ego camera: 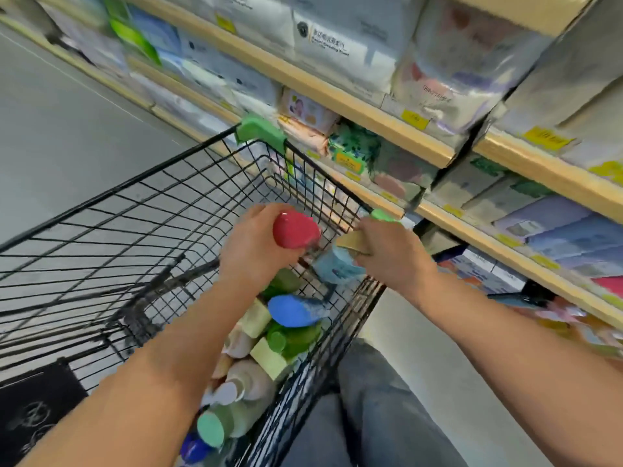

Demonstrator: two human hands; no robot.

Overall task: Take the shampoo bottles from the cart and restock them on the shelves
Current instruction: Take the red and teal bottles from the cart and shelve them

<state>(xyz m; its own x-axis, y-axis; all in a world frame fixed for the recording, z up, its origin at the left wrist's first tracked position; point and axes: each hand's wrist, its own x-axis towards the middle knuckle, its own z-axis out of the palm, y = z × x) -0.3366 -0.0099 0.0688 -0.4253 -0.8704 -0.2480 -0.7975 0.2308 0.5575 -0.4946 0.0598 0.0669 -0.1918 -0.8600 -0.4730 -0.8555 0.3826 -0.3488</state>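
My left hand (251, 246) is shut on a bottle with a red cap (295, 229), held above the black wire cart (135, 210). Just to its right, my right hand (392, 254) grips a pale blue bottle with a gold cap (338, 264) at the cart's right rim. Below my hands, several shampoo bottles lie piled along the cart's right side, among them a blue-capped one (291, 310), green ones (293, 338) and a mint-capped one (212, 428). Wooden shelves (371, 117) run along the right.
The shelves hold packs of tissue and wipes (340, 45) with yellow price tags. Green plastic corners (261, 131) sit on the cart's far rim. Grey floor (60, 136) lies to the left. My legs in jeans (381, 412) stand beside the cart.
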